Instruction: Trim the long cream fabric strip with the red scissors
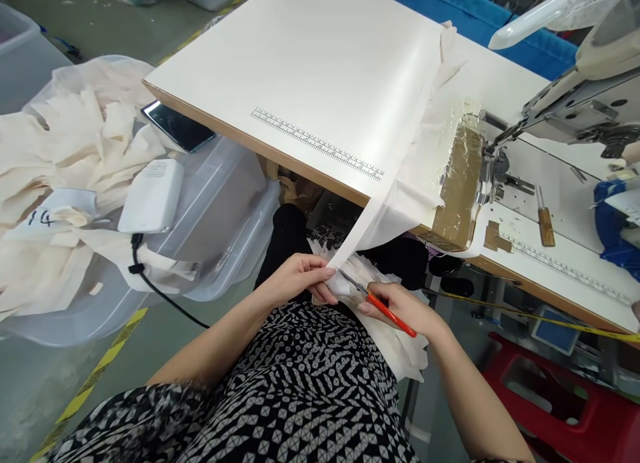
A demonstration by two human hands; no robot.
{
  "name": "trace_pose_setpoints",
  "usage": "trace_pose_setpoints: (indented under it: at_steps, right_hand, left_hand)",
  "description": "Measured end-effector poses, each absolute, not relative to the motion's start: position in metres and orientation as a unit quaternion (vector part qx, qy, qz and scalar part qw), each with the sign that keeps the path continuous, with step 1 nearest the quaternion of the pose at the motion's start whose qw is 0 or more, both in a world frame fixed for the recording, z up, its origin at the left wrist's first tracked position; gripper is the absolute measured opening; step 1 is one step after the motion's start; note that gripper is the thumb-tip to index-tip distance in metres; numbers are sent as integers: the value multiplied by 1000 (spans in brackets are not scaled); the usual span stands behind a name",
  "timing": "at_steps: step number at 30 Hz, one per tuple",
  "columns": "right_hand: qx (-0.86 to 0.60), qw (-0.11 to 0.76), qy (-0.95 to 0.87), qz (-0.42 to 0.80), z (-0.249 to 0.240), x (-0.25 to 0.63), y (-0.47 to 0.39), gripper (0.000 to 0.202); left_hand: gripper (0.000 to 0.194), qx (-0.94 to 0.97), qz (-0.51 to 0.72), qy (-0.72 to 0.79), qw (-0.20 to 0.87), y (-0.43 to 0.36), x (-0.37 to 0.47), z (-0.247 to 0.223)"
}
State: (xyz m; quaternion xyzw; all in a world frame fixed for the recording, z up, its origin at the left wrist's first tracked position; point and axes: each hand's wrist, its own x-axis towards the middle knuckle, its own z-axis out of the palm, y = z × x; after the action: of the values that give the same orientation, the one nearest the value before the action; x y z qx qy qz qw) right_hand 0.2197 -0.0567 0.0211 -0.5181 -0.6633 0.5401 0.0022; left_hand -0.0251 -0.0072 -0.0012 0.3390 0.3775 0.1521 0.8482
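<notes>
Apparently for tautness, the left hand (304, 276) pinched the pale fabric strip (356, 233) above the lap, where it sloped off the bench (310, 63); the right hand's (407, 307) grip enclosed red-handled scissors (393, 316) (blades aimed stripward).

From the scissors (391, 313), the table (320, 63) lies at twelve o'clock, the sewing machine (590, 96) at two, and a stool (603, 409) at four. At ten, cloth pieces (30, 163) lie on a bin (220, 199), a phone (180, 126) between them and the table.

Grey-green floor (170, 23), yellow tape (100, 369) along it; white worktable (310, 63); red stool (600, 416) lower right; blue fabric (450, 9) behind.
</notes>
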Motion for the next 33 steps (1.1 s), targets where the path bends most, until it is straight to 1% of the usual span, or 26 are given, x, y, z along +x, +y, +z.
trace_pose_setpoints:
  at_steps: [4, 7, 16, 24, 33]
  right_hand:
    - [-545, -26, -706, 451, 24, 217, -58, 52]
    - [-560, -37, -714, 418, 26, 214, -58, 52]
    - [-575, -20, -718, 392, 19, 211, -60, 53]
    - [-578, -69, -745, 327, 25, 201, -53, 49]
    - [-592, -22, -724, 354, 15, 201, -55, 51]
  left_hand:
    - [37, 337, 158, 377, 848, -7, -25, -3]
    - [37, 338, 160, 382, 845, -7, -26, -3]
    - [37, 336, 158, 387, 844, -6, -28, -1]
    - [42, 333, 152, 384, 848, -5, -27, 0]
    - [42, 344, 140, 385, 845, -4, -27, 3]
